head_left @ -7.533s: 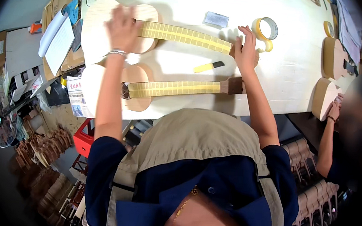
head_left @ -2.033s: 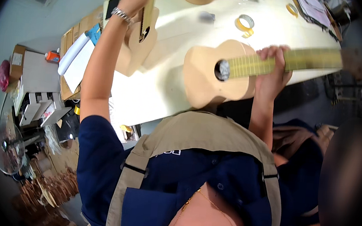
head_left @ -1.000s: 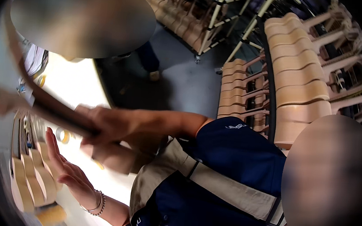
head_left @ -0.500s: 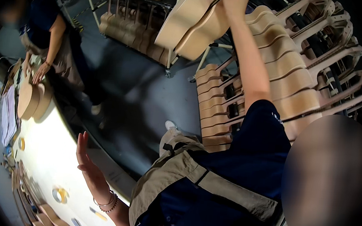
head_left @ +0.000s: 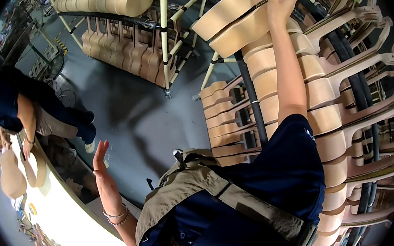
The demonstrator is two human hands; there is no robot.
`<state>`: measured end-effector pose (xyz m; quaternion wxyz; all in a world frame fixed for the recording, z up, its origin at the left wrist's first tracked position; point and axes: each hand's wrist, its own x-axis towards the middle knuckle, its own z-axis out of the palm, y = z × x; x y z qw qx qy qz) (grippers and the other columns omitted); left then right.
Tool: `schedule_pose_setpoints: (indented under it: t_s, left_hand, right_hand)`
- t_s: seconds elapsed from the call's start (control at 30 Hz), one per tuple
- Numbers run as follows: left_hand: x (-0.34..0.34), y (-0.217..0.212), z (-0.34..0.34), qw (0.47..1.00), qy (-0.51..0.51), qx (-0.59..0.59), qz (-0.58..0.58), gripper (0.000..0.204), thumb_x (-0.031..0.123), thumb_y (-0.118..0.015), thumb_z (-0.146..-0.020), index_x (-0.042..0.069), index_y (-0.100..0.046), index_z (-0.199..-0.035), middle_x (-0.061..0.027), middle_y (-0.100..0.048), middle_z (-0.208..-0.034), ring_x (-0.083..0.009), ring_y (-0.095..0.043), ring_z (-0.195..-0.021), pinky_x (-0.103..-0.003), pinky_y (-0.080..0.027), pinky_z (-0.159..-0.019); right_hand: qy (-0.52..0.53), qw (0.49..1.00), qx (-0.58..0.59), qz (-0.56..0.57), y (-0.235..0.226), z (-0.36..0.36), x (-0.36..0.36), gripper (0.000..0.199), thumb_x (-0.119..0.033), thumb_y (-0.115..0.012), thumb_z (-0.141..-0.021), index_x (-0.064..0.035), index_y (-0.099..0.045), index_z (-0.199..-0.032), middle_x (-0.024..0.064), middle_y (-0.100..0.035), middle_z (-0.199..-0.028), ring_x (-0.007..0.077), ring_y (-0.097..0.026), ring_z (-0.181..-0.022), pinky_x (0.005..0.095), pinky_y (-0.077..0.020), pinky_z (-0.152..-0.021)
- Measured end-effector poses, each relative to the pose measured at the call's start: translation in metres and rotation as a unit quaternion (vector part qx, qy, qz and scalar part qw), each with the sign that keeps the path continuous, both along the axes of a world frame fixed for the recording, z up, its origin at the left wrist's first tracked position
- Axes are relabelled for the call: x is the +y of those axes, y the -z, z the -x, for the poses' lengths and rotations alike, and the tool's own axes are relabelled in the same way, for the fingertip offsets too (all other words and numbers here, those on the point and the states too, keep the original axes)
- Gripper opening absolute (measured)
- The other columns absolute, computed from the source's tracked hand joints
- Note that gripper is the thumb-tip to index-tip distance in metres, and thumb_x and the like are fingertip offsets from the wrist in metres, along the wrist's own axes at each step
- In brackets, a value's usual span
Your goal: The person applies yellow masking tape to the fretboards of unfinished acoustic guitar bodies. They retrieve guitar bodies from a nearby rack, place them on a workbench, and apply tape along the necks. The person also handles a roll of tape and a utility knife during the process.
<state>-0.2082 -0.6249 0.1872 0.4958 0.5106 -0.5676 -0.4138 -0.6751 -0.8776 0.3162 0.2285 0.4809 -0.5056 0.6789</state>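
Two smooth, curved pale-wood guitars [head_left: 243, 32] are gripped at one o'clock by the right hand [head_left: 280, 8]; at eight, the left hand [head_left: 106, 184] is empty, fingers extended.

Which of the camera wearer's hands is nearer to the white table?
Left. The left hand is held up, empty, near the edge of the white table; the right hand is well away from it, holding small guitars.

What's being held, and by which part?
Right grip holds what look like two unfinished wooden guitars, apparently by the necks; exact spot hidden at the picture's edge. Left grip is open, holding nothing.
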Motion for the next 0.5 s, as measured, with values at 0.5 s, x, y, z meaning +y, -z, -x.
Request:
schedule_pose_setpoints:
  t_s: [0.5]
  left_hand:
    - [-0.034, 0.008, -0.009, 0.995, -0.043, 0.045, -0.075, 0.073, 0.064, -0.021, -0.09, 0.009, -0.038, -0.135, -0.0135, -0.04, -0.138, -0.0252, -0.023, -0.135, -0.048, 0.0, -0.109]
  right_hand:
    - [0.225, 0.956, -0.082, -0.172, -0.063, 0.134, -0.111, 0.06, -0.026, -0.071, -0.073, 0.0075, -0.042, -0.112, 0.0294, -0.056, -0.107, 0.041, -0.055, -0.102, 0.0428, -0.045, -0.088]
